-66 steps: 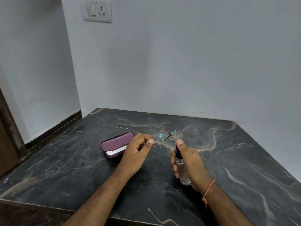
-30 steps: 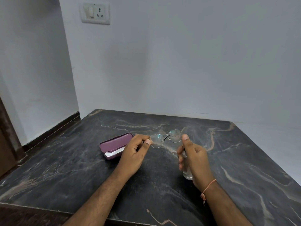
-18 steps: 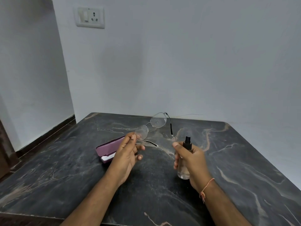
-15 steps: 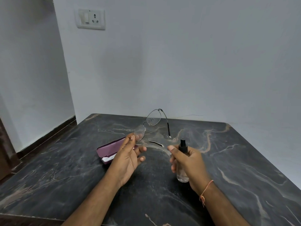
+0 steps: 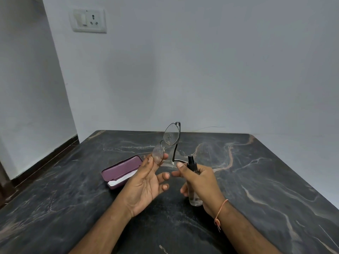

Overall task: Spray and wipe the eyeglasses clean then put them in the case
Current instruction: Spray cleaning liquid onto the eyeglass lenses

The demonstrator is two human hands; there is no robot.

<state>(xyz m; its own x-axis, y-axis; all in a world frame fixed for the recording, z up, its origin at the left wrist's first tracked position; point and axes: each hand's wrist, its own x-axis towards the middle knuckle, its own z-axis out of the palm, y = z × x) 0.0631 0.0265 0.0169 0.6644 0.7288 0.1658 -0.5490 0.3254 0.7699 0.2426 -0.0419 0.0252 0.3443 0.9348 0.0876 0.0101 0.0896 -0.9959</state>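
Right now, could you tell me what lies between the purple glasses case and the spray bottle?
In the head view, the left hand lies between the purple glasses case and the spray bottle, pinching the eyeglasses by one lens.

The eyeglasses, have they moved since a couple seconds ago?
Yes. The eyeglasses have risen and tipped upright above the purple case, their upper lens now crossing the table's far edge.

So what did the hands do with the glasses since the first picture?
The left hand turned the eyeglasses up on end, and droplets now speckle the lenses. The right hand lifted its finger off the spray bottle nozzle but still grips it. The purple case stayed open on the table.
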